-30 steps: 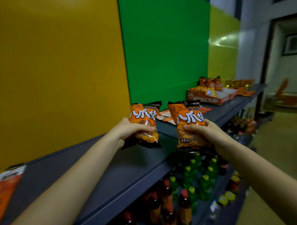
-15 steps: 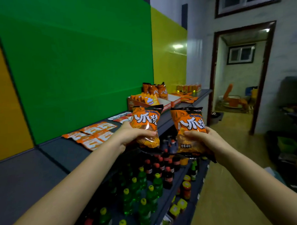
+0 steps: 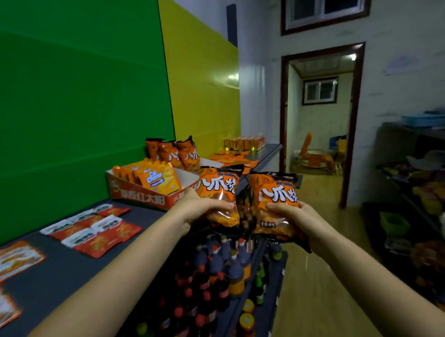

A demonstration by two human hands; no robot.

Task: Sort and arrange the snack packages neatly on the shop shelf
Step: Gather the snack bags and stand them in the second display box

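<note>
My left hand [image 3: 195,207] grips an orange snack bag [image 3: 218,187] by its lower part, held upright just past the front edge of the dark shelf [image 3: 55,272]. My right hand [image 3: 299,219] grips a second, matching orange bag [image 3: 276,199] beside it, over the aisle. Three more bags of the same kind [image 3: 175,152] stand upright further along the shelf, behind an open cardboard box [image 3: 141,194] holding orange-yellow packets [image 3: 155,176].
Flat red-and-white sachets [image 3: 96,230] lie in rows on the shelf at left. Flat orange packets [image 3: 231,159] and gold boxes [image 3: 243,143] sit at the far end. Bottles [image 3: 216,275] fill the lower shelves. An aisle leads to a doorway [image 3: 319,128]; cluttered shelving [image 3: 426,197] stands right.
The view has swung right along the shelf and moved forward. Both hands carry their bags toward the box and the standing bags, which are now much nearer.
</note>
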